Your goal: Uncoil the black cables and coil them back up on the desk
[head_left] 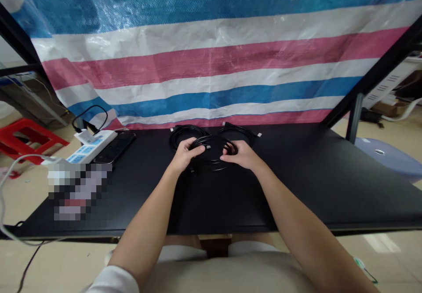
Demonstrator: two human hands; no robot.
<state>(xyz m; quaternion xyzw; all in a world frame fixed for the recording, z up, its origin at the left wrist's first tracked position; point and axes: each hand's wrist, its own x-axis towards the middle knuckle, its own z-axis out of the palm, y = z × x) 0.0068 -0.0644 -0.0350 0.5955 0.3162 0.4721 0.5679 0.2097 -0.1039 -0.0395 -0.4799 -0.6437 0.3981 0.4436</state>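
Between my two hands a coiled black cable (212, 138) is stretched into a loop just above the black table (217, 200). My left hand (184, 154) closes on the coil's left side, thumb on top, with a connector end visible near the thumb. On the right side, my right hand (242, 154) grips the same coil with curled fingers. A dark plug (193, 168) hangs below my left hand. Behind the hands lie two more black cable coils, one at the left (178, 131) and one at the right (242, 129), each with a light connector tip showing.
A white power strip (92, 145) with a plugged-in charger and a black phone (115, 147) lie at the table's left, near a pixelated object (84, 189). A striped plastic sheet (211, 68) hangs behind. A red stool (29, 137) and a lilac lid (385, 154) flank the table.
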